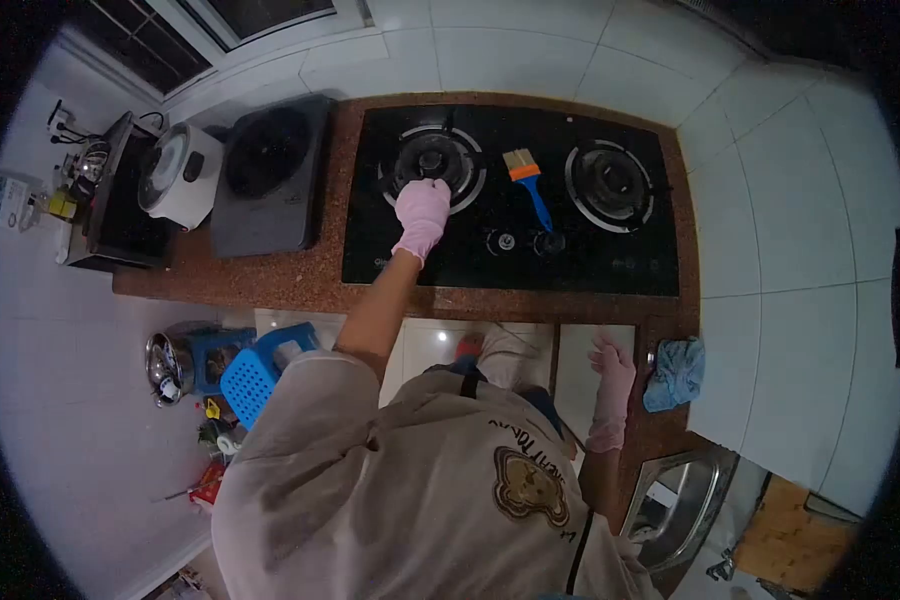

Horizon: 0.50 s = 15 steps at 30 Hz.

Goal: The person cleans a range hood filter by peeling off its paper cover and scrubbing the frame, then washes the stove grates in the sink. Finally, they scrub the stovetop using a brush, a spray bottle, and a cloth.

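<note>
Under left fingers [422,193], burner [433,160]

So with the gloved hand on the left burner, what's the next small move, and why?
Probably a short wiping stroke around the left burner: the left hand, in a pink glove, rests on its front edge. Whether it holds a cloth cannot be seen. The brush lies unused between the burners, and the right hand rests by the counter edge.
</note>
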Motion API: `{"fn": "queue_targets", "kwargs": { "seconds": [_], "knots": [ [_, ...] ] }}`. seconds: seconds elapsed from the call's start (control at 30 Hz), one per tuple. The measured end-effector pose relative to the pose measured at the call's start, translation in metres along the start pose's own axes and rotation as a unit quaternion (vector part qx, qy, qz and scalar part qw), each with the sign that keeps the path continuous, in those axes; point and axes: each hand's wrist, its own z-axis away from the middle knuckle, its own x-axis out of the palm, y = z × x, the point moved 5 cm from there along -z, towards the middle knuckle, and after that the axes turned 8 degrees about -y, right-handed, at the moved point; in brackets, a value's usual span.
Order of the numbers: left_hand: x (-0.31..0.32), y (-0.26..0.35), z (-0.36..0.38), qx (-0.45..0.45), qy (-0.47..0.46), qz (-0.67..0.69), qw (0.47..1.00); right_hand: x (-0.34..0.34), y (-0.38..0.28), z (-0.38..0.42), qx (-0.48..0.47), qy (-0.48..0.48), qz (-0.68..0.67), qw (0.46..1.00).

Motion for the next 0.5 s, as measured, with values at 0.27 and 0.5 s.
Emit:
{"fn": "queue_targets", "kwargs": {
  "seconds": [0.27, 0.5],
  "knots": [
    [0.034, -0.003, -0.003, 0.02, 0.108, -0.013, 0.994, 0.081, -0.07, -0.048, -0.002, -0.124, 0.101, 0.987],
    [-0.008, 0.004, 0.008, -0.047, 0.04, 0.308, 0.949, 0.104, -0.124, -0.154, -0.04, -0.045, 0.164, 0.985]
  ]
}}
